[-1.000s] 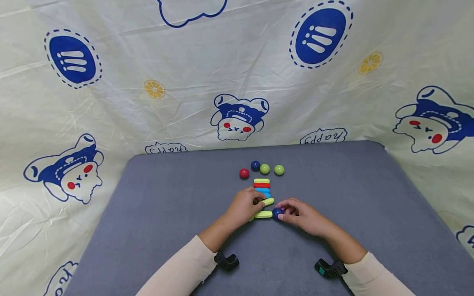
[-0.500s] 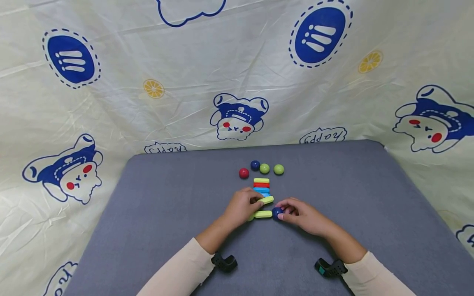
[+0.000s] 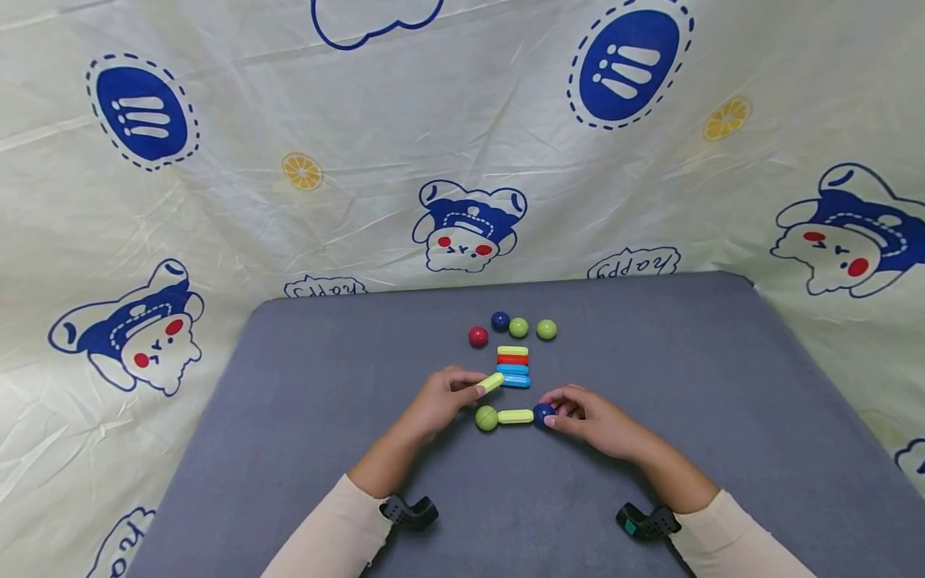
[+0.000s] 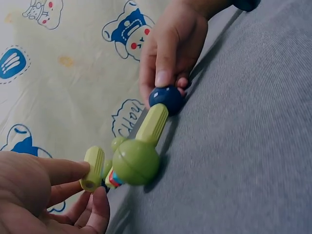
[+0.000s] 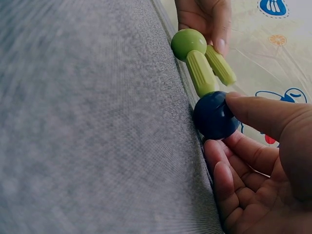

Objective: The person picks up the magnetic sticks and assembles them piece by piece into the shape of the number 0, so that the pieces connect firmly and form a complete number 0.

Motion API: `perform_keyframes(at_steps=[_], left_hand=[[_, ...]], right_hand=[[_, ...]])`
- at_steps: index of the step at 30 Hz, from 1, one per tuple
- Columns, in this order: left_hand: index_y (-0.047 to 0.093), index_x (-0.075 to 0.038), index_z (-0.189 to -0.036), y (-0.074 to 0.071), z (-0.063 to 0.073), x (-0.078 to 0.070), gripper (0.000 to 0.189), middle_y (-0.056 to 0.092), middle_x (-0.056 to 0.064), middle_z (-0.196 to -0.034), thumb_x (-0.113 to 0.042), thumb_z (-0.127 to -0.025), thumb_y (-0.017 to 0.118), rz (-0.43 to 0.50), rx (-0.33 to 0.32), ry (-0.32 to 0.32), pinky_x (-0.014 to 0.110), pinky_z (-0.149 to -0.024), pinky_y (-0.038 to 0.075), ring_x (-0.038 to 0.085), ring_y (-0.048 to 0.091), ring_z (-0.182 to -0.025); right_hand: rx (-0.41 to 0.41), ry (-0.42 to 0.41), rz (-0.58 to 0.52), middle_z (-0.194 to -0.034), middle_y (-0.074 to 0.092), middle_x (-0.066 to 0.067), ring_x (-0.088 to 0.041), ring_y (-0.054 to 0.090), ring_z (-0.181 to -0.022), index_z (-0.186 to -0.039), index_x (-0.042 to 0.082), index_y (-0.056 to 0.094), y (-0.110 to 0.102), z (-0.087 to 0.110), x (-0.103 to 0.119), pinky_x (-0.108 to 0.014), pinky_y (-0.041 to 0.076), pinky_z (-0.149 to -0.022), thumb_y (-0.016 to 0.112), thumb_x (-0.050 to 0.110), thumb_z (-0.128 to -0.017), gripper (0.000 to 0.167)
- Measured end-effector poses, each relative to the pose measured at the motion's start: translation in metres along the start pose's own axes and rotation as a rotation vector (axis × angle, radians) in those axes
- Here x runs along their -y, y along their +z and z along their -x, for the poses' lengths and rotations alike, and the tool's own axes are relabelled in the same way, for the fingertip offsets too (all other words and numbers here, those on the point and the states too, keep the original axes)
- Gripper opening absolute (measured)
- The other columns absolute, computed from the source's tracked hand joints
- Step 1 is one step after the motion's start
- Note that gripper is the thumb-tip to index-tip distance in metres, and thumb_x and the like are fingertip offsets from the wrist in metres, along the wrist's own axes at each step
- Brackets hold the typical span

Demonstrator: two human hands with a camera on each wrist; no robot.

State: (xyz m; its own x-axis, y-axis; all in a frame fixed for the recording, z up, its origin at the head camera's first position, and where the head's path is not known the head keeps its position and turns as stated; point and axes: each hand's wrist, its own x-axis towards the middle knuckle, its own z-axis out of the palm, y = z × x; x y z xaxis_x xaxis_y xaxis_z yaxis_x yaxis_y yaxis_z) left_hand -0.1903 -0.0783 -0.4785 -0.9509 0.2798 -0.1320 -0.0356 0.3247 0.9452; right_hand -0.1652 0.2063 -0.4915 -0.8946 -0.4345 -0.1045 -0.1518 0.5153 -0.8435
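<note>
My left hand [image 3: 442, 400] pinches a short yellow-green ribbed rod [image 4: 93, 168] between thumb and fingers, raised at a slant. A dark blue ball [image 5: 216, 115] is held by the thumb and fingers of my right hand [image 3: 592, 421]. From that ball a second yellow-green rod [image 3: 515, 417] runs left to a green ball [image 3: 487, 418], the three forming one straight piece on the grey table. The green ball lies just in front of the left fingertips, untouched. In the right wrist view the raised rod shows behind the joined one.
Beyond the hands lies a row of rods: yellow-green, red [image 3: 512, 360] and blue [image 3: 515, 381]. Farther back sit a red ball [image 3: 478, 336], a dark blue ball [image 3: 500, 322] and two green balls [image 3: 547, 329]. A printed cloth [image 3: 347, 217] hangs behind the grey table [image 3: 347, 361].
My left hand has moved left with its rod, away from the joined piece, uncovering the green ball and the blue rods. My right hand stays on the blue ball.
</note>
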Motion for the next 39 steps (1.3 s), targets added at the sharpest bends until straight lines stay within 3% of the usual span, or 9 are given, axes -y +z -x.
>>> perform_keyframes(at_steps=[3, 8, 15, 20, 24, 32, 39], left_hand=[[0.073, -0.004, -0.121, -0.007, 0.004, 0.006, 0.028, 0.068, 0.013, -0.116, -0.017, -0.097, 0.067, 0.047, -0.015, -0.054, 0.028, -0.073, 0.051, 0.016, 0.065, -0.085], [0.07, 0.003, -0.122, -0.016, 0.012, 0.012, 0.029, 0.071, 0.018, -0.118, -0.012, -0.097, 0.066, 0.142, -0.03, -0.081, 0.029, -0.083, 0.058, 0.014, 0.069, -0.087], [0.06, 0.014, -0.128, -0.022, 0.02, 0.016, 0.036, 0.068, 0.026, -0.116, 0.0, -0.095, 0.062, 0.308, 0.019, -0.119, 0.028, -0.083, 0.06, 0.01, 0.071, -0.082], [0.058, 0.017, -0.125, -0.024, 0.029, 0.014, 0.037, 0.07, 0.018, -0.101, 0.004, -0.091, 0.062, 0.353, 0.081, -0.137, 0.029, -0.079, 0.061, 0.014, 0.074, -0.08], [0.059, 0.017, -0.119, -0.023, 0.037, 0.014, 0.032, 0.069, 0.01, -0.091, 0.006, -0.089, 0.061, 0.35, 0.147, -0.17, 0.03, -0.079, 0.062, 0.014, 0.074, -0.078], [0.064, 0.011, -0.114, -0.015, 0.047, 0.009, 0.027, 0.067, 0.008, -0.084, -0.001, -0.09, 0.067, 0.257, 0.233, -0.274, 0.031, -0.075, 0.062, 0.013, 0.073, -0.074], [0.069, 0.007, -0.106, -0.007, 0.043, 0.006, 0.02, 0.07, 0.005, -0.078, -0.008, -0.092, 0.07, 0.229, 0.248, -0.29, 0.029, -0.07, 0.062, 0.01, 0.071, -0.068]], right_hand=[[-0.005, 0.006, 0.003, -0.1, 0.059, -0.006, -0.014, 0.054, -0.083, -0.123, 0.009, 0.065, -0.001, 0.0, 0.001, -0.022, 0.045, -0.068, 0.069, 0.026, -0.097, 0.032], [-0.009, -0.006, 0.016, -0.101, 0.059, -0.005, -0.012, 0.054, -0.084, -0.124, 0.01, 0.065, -0.001, 0.0, 0.001, -0.022, 0.045, -0.068, 0.068, 0.027, -0.098, 0.031], [-0.031, -0.016, 0.043, -0.103, 0.06, -0.005, -0.012, 0.054, -0.087, -0.124, 0.009, 0.065, 0.001, 0.0, 0.001, -0.022, 0.046, -0.072, 0.066, 0.028, -0.099, 0.032], [-0.06, 0.001, 0.049, -0.106, 0.061, -0.006, -0.014, 0.055, -0.089, -0.125, 0.008, 0.065, 0.002, -0.002, 0.001, -0.023, 0.047, -0.074, 0.066, 0.028, -0.099, 0.033], [-0.08, 0.017, 0.052, -0.109, 0.063, -0.008, -0.016, 0.056, -0.091, -0.125, 0.008, 0.065, 0.002, -0.004, 0.002, -0.024, 0.047, -0.075, 0.066, 0.027, -0.099, 0.033], [-0.071, 0.041, 0.078, -0.11, 0.064, -0.008, -0.017, 0.057, -0.093, -0.126, 0.007, 0.065, 0.0, -0.012, 0.007, -0.026, 0.048, -0.077, 0.066, 0.028, -0.099, 0.033], [-0.036, 0.05, 0.062, -0.104, 0.062, -0.009, -0.015, 0.056, -0.077, -0.128, 0.007, 0.063, -0.005, -0.016, 0.006, -0.025, 0.048, -0.063, 0.066, 0.028, -0.099, 0.036]])
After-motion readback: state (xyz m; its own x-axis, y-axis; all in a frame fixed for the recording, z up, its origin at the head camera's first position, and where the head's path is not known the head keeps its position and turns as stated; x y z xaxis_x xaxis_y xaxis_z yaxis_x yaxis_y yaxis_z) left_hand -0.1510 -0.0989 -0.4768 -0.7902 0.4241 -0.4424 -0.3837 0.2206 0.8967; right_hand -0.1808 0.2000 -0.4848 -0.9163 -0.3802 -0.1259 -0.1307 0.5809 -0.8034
